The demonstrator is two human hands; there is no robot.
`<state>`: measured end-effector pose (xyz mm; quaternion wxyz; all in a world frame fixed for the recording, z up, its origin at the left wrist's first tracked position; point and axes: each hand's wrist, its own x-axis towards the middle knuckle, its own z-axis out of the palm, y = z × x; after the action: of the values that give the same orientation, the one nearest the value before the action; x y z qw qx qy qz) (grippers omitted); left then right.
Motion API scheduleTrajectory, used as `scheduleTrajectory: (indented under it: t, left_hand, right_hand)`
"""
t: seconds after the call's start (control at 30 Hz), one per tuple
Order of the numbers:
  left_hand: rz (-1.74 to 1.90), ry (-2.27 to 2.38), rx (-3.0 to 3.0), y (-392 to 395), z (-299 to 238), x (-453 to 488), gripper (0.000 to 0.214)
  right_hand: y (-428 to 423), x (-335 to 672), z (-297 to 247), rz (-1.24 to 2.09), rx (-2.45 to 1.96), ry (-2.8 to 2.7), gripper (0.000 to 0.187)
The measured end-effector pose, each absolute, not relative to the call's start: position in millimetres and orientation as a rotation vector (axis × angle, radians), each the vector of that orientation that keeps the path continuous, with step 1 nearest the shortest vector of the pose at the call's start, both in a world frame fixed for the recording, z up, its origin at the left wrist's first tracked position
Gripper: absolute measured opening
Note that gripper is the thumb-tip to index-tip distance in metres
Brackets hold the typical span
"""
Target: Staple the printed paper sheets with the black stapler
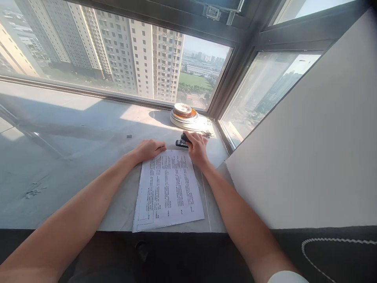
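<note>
A printed sheet of paper (172,192), perhaps several sheets together, lies on the pale stone sill with its near edge at the sill's front. My left hand (151,149) is at the paper's far left corner, its fingers closed together over the edge. Just beyond the far right corner, my right hand (197,147) wraps round a black stapler (182,144). The stapler's front end points left, and its rear is hidden under my fingers. From here I cannot tell whether the paper sits between its jaws.
Behind my right hand stands a stack of round white and orange things (185,116). A small dark strip, maybe staples (129,136), lies left of my hands. Thin scraps (35,191) lie farther left. A white wall (309,137) bounds the right; windows (118,55) rise behind.
</note>
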<state>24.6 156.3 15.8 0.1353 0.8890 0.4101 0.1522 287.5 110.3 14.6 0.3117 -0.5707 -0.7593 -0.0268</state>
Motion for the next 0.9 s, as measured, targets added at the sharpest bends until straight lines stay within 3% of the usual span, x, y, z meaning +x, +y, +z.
scheduleTrajectory:
  t: [0.5, 0.9]
  left_hand:
    - [0.486, 1.136, 2.542, 151, 19, 29, 0.035]
    - [0.557, 1.082, 2.455, 159, 10, 30, 0.046]
  right_hand:
    - [106, 281, 17, 0.212, -1.307, -2.176, 0.053]
    - [97, 273, 26, 0.142, -1.299, -2.164, 0.039]
